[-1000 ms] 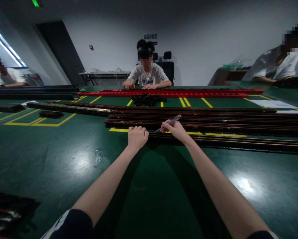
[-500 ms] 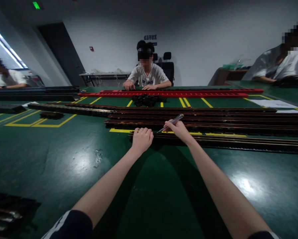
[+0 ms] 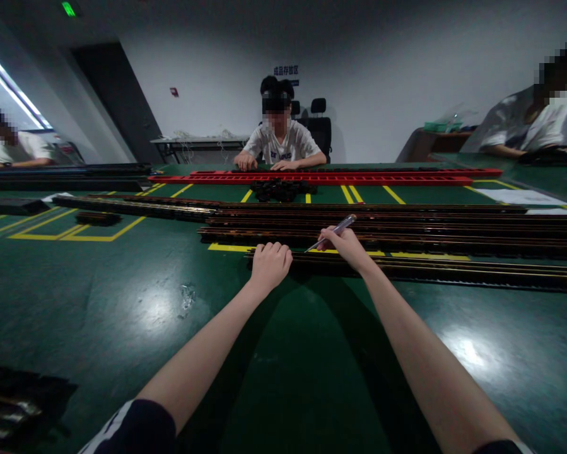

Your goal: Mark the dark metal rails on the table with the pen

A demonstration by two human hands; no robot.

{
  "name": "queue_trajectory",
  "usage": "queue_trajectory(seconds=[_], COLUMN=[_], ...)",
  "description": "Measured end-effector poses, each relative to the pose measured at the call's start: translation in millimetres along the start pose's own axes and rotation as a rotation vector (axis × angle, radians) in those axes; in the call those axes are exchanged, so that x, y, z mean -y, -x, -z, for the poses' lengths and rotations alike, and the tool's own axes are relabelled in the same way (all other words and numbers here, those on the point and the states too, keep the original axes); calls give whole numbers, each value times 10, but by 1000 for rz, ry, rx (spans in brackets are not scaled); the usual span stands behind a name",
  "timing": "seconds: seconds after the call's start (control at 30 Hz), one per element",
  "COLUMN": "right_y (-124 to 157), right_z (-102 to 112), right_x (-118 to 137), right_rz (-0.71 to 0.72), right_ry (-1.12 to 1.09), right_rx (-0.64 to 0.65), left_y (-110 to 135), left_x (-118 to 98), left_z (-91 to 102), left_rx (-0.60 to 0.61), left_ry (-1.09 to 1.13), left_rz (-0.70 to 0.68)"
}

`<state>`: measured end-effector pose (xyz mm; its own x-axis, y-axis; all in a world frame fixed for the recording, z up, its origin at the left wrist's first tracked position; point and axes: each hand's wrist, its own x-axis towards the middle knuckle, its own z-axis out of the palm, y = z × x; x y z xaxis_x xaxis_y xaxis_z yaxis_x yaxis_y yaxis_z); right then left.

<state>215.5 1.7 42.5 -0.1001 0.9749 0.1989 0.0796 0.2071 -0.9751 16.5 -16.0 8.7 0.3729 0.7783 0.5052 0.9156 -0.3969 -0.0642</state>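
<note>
A long black rail with brass-coloured strips lies crosswise in front of me. My left hand is closed over its left end, fingers curled across the top. In my right hand is a screwdriver with a clear handle, held slanted like a pen. Its thin tip points down and left to the rail, a short way right of my left hand; whether it touches cannot be made out. Several similar rails lie side by side just behind.
Red slotted rails and a heap of black parts lie farther back. A co-worker sits opposite; others sit at both sides. Dark rails with metal strips rest at the near left. Yellow tape marks the green table.
My right hand and the screwdriver have shifted slightly to the right along the rail. My left hand stays in place.
</note>
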Motion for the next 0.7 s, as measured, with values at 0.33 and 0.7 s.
queue_trajectory(seconds=[0.33,0.7], right_y=[-32,-48], right_z=[16,35], right_x=[-44,-82], right_rz=[-15,8], right_ry=[-28,-15], right_rx=[-23,-23], left_y=[3,-2], left_x=[0,-5], left_z=[7,22], left_rx=[3,6], left_ry=[1,24], left_rz=[-1,1])
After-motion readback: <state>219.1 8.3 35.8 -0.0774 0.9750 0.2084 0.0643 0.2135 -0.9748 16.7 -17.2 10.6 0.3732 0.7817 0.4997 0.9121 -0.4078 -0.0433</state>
